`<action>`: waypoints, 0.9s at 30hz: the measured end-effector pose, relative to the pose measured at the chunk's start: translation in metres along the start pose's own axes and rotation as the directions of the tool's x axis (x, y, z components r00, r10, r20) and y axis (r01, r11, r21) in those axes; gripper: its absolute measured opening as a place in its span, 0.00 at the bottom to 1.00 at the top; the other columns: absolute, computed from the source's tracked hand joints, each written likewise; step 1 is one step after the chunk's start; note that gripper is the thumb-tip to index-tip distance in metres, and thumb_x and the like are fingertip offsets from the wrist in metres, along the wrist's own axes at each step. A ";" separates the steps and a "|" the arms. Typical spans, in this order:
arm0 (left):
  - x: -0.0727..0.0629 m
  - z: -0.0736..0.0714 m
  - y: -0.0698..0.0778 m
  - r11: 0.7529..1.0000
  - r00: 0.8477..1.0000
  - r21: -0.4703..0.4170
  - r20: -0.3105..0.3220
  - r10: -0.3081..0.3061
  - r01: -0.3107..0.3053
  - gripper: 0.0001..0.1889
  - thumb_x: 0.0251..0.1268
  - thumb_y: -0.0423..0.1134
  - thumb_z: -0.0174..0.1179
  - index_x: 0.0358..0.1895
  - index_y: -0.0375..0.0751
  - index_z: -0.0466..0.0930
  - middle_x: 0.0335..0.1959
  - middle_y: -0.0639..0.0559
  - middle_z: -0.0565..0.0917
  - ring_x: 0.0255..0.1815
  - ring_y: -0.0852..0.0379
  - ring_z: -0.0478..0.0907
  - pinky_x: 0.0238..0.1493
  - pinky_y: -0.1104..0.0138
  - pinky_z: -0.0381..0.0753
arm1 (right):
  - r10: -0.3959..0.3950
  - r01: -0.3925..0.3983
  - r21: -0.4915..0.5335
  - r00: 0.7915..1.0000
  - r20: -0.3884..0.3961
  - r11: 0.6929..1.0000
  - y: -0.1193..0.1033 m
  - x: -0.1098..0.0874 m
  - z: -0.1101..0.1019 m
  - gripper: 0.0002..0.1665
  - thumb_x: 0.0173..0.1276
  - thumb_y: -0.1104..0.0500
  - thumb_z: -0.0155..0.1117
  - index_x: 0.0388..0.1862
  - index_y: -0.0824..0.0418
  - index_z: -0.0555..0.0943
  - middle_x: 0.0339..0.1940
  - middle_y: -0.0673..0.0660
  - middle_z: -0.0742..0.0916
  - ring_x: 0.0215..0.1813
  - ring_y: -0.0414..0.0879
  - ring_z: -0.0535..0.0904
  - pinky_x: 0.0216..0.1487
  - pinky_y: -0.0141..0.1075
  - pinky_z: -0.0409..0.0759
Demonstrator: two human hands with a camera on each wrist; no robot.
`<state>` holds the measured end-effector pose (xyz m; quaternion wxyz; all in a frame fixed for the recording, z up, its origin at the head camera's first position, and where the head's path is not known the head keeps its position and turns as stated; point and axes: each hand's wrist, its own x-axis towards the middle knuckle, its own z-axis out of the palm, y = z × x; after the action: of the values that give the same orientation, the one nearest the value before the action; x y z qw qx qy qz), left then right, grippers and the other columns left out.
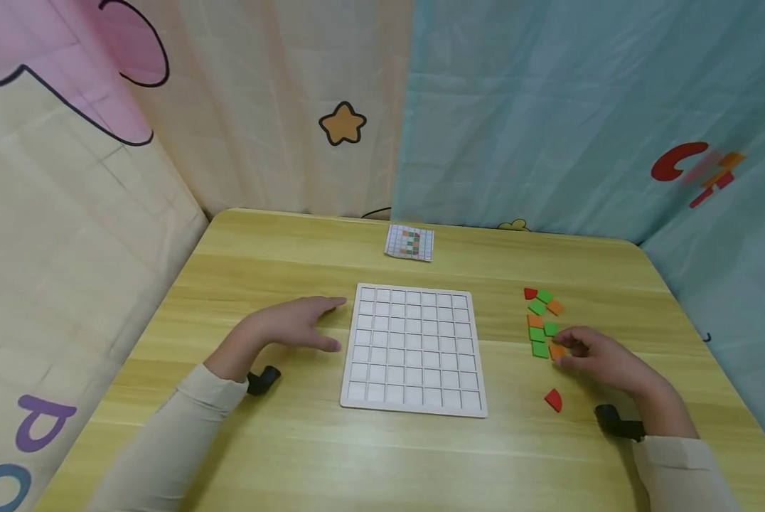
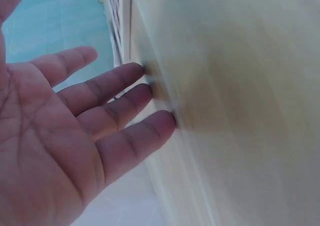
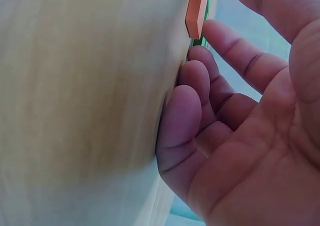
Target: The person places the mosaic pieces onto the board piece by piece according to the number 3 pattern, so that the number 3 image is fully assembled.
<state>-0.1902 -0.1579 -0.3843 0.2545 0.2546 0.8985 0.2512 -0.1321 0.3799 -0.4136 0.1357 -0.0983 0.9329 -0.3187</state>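
My left hand (image 1: 296, 323) is beside the left edge of a white grid board (image 1: 414, 348), fingers extended and holding nothing. In the left wrist view its fingertips (image 2: 162, 118) are at the tabletop. My right hand (image 1: 603, 359) is over the lower end of a cluster of small tiles, its thumb and index finger apart around an orange square tile (image 1: 557, 352). Seen from the right wrist, the orange tile (image 3: 196, 14) is close to the index fingertip, and the other fingers (image 3: 182, 111) are bent against the table. Whether the tile is touched is hard to tell.
Several green tiles (image 1: 539, 349), other orange tiles (image 1: 554, 307) and a red quarter-round tile (image 1: 531, 294) lie right of the board. Another red quarter-round piece (image 1: 553, 400) is nearer me. A printed pattern card (image 1: 409, 242) lies behind the board. Curtains (image 1: 517, 107) border the wooden table (image 1: 414, 462).
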 end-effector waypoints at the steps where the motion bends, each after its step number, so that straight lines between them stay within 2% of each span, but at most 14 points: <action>1: 0.001 0.001 0.000 1.000 1.000 0.003 -0.011 0.005 -0.005 0.46 0.61 0.53 0.69 0.77 0.38 0.56 0.74 0.40 0.64 0.75 0.43 0.59 0.72 0.50 0.60 | 0.002 -0.002 -0.002 1.000 0.000 1.000 0.000 0.000 0.001 0.25 0.67 0.55 0.69 0.56 0.68 0.77 0.56 0.65 0.80 0.53 0.55 0.75 0.47 0.33 0.76; 5: 0.007 0.008 -0.001 0.998 0.998 0.053 -0.048 0.031 -0.029 0.49 0.57 0.54 0.71 0.77 0.39 0.57 0.75 0.39 0.63 0.75 0.39 0.57 0.72 0.48 0.59 | 0.016 -0.016 -0.019 1.000 -0.010 1.000 0.002 0.001 0.002 0.26 0.67 0.54 0.70 0.56 0.69 0.77 0.56 0.64 0.81 0.52 0.53 0.75 0.46 0.33 0.76; 11: 0.010 0.019 0.002 0.993 0.999 0.116 -0.014 0.030 -0.028 0.59 0.45 0.60 0.77 0.80 0.48 0.54 0.80 0.39 0.49 0.77 0.31 0.46 0.68 0.41 0.62 | 0.039 -0.039 -0.009 0.999 0.000 0.999 0.003 0.001 0.002 0.27 0.67 0.53 0.69 0.57 0.69 0.76 0.56 0.64 0.80 0.50 0.52 0.74 0.45 0.34 0.76; 15: 0.010 0.024 0.005 0.990 1.000 0.139 -0.001 0.029 -0.029 0.62 0.40 0.63 0.77 0.80 0.51 0.52 0.81 0.43 0.41 0.78 0.33 0.43 0.68 0.41 0.62 | 0.046 -0.046 0.004 0.999 0.006 0.999 0.002 0.000 0.002 0.27 0.68 0.54 0.69 0.57 0.70 0.75 0.56 0.65 0.80 0.51 0.53 0.74 0.45 0.34 0.76; 22: 0.013 0.028 0.010 0.978 0.995 0.185 0.048 0.086 -0.093 0.63 0.41 0.63 0.77 0.80 0.42 0.52 0.82 0.46 0.43 0.80 0.38 0.39 0.74 0.45 0.52 | 0.039 -0.039 0.003 0.999 0.003 0.999 0.002 0.002 0.001 0.26 0.68 0.54 0.69 0.57 0.70 0.76 0.57 0.66 0.80 0.51 0.53 0.74 0.45 0.34 0.76; 27: 0.015 0.031 0.015 0.979 0.996 0.187 0.067 0.066 -0.077 0.62 0.42 0.62 0.77 0.79 0.41 0.52 0.82 0.49 0.45 0.80 0.40 0.38 0.74 0.45 0.50 | 0.027 -0.027 -0.002 1.000 0.003 1.000 0.002 0.003 0.002 0.26 0.69 0.54 0.68 0.57 0.70 0.76 0.58 0.67 0.79 0.52 0.54 0.75 0.46 0.34 0.76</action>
<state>-0.1783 -0.1286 -0.4033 0.2472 0.3171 0.9004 0.1658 -0.1347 0.3797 -0.4171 0.1413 -0.0862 0.9342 -0.3159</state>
